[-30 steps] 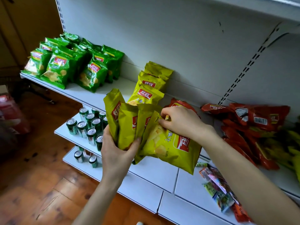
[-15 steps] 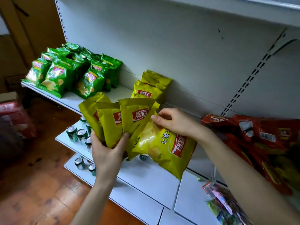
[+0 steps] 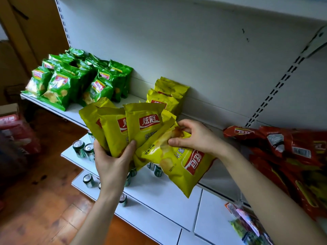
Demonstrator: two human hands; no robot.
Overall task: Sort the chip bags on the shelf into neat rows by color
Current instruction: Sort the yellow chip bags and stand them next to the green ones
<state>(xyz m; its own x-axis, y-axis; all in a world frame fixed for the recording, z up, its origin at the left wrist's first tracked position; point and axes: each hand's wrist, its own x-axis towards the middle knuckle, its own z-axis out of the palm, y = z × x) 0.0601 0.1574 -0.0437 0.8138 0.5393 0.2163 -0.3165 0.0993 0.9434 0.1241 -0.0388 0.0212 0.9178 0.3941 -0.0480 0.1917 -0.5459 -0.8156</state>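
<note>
Left hand (image 3: 113, 163) grips fanned yellow chip bags (image 3: 123, 128), right hand (image 3: 194, 137) pinches another yellow bag (image 3: 178, 165) beside them, green bags (image 3: 74, 80) rowed on shelf (image 3: 74, 112).

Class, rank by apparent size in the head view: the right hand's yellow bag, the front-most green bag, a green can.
1. Yellow bag, though it is nearest the camera.
2. Front-most green bag.
3. Green can, clearly smallest.
</note>
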